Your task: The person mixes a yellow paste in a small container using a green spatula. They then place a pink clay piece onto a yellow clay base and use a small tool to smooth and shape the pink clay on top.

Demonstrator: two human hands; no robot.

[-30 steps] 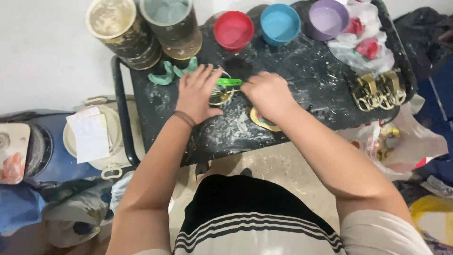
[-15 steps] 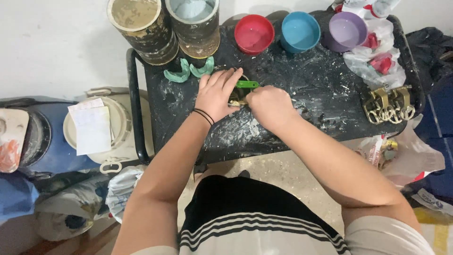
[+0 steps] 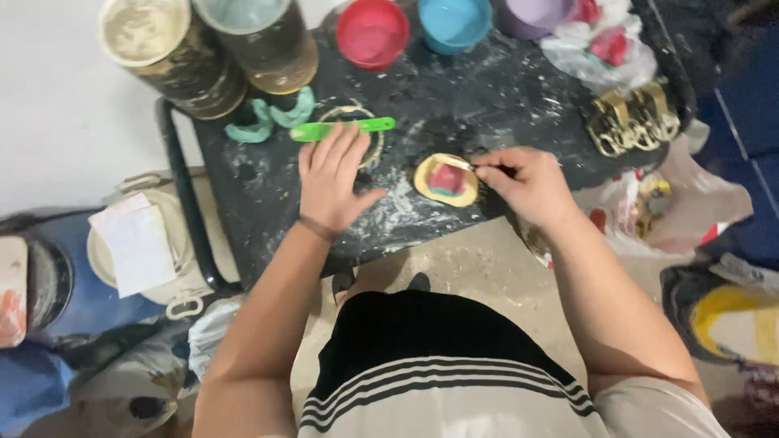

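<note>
Our left hand (image 3: 331,180) lies flat and open on the dusty black tray (image 3: 503,89), fingertips touching the green spatula (image 3: 342,128), while our right hand (image 3: 527,185) pinches a thin tool (image 3: 461,165) against the rim of the yellow mould (image 3: 446,180) with its pink filling (image 3: 447,177), which sits between the two hands. To our eye the scraping goes best with the tool kept shallow along the edge. We would also steady the mould, since the floury surface looks slippery.

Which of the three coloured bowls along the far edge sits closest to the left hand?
The red bowl, leftmost of the three, is closest to the left hand; the blue and purple ones lie farther right.
</note>
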